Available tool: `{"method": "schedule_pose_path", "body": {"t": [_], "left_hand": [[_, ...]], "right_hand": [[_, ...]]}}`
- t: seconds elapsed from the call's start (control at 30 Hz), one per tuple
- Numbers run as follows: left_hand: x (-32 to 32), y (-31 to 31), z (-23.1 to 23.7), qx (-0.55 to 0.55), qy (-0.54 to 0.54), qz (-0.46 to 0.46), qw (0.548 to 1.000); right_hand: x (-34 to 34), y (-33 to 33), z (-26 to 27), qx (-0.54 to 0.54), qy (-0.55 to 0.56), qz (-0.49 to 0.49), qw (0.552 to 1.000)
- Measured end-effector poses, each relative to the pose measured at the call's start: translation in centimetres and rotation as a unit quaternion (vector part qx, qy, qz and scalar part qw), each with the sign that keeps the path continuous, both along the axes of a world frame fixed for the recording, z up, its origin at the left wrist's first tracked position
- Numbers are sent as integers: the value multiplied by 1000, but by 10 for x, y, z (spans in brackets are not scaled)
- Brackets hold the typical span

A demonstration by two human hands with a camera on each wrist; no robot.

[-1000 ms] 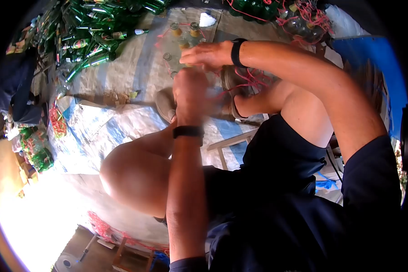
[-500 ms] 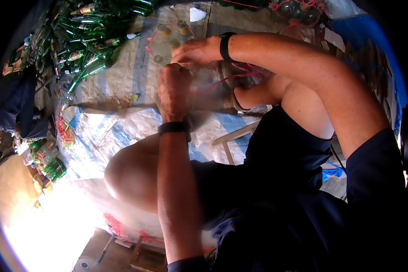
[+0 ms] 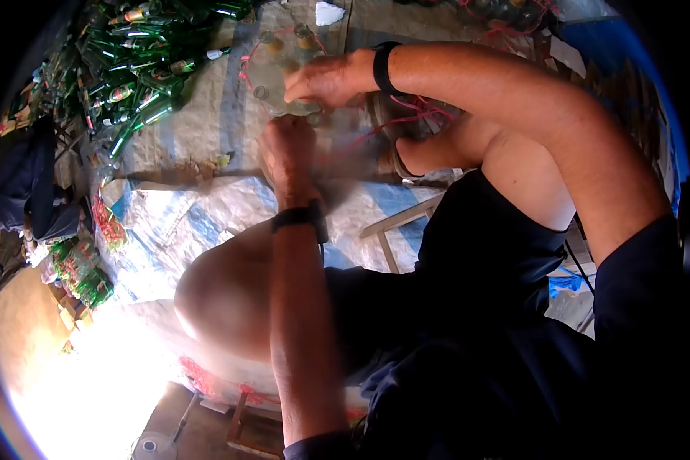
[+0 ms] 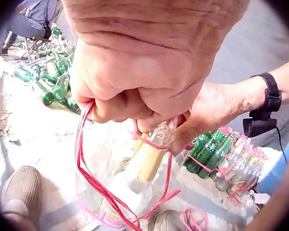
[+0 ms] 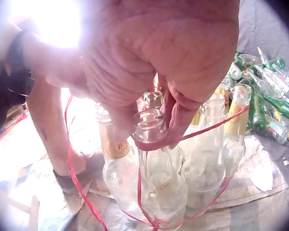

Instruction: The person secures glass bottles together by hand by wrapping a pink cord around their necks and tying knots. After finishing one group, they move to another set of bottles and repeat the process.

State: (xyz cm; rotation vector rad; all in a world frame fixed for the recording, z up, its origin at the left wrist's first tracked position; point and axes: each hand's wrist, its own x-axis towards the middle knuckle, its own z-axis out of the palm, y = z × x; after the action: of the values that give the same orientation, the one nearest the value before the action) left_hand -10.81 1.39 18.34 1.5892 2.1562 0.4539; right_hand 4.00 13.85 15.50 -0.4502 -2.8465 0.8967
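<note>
The left hand (image 3: 287, 149) had drawn back slightly, gripping pink twine (image 4: 79, 149); the right hand (image 3: 331, 80) pinched a clear glass bottle (image 5: 164, 190).

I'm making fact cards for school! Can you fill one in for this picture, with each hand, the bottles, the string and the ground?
Clear bottles: several, standing close together
Left hand: fingers curled, gripping pinkish-red string
Right hand: fingers down among the clear bottles' necks; exact grip partly hidden
String: crosses a clear bottle's neck in the right wrist view
Green bottles: a big pile, many lying down
Ground: a striped sheet
Wrists: a black band on each
</note>
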Motion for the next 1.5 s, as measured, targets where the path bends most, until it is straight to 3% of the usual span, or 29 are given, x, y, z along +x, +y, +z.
{"method": "schedule_pose_path", "body": {"t": [0.13, 0.2, 0.3, 0.53, 0.6, 0.73, 0.8, 0.9, 0.93, 1.07, 1.17, 1.3, 1.4, 1.47, 1.5], "left_hand": [[-1, -10, -25, 32, -61, 51, 996], [1, -14, -34, 80, -146, 108, 980], [4, -15, -40, 49, -204, 177, 962], [7, -18, -36, 51, -295, 200, 933], [7, -21, -36, 23, -353, 243, 903], [9, -22, -45, 44, -329, 238, 913], [10, -25, -53, 81, -338, 224, 910], [10, -29, -60, 154, -341, 198, 906], [11, -29, -60, 162, -339, 198, 905], [16, -36, -61, 168, -338, 212, 902], [18, -38, -85, 196, -406, 234, 861], [31, -46, -39, 164, -433, 282, 840], [19, -44, -87, 146, -474, 279, 822], [3, -41, -133, 137, -532, 185, 815], [2, -42, -135, 142, -533, 188, 813]], "right_hand": [[4, -4, 7, -25, -8, -4, 1000], [4, -3, 7, -12, -13, 4, 1000], [4, -2, 6, -17, -1, 5, 1000], [9, -4, 2, -8, 26, 3, 1000], [7, -8, -3, -12, 42, -36, 998], [2, -14, 5, 3, 0, -51, 999], [2, -16, 10, -20, -82, -68, 994], [1, -20, 8, -3, -38, -82, 996], [2, -25, 2, 21, 67, -102, 992], [5, -24, 19, -17, -4, -83, 996], [2, -25, 25, -25, -29, -74, 996], [2, -23, 23, -29, -53, -86, 994], [4, -27, 19, -37, -15, -99, 994], [5, -34, 21, -44, 18, -100, 994], [4, -38, 22, -25, -3, -137, 990]]}}
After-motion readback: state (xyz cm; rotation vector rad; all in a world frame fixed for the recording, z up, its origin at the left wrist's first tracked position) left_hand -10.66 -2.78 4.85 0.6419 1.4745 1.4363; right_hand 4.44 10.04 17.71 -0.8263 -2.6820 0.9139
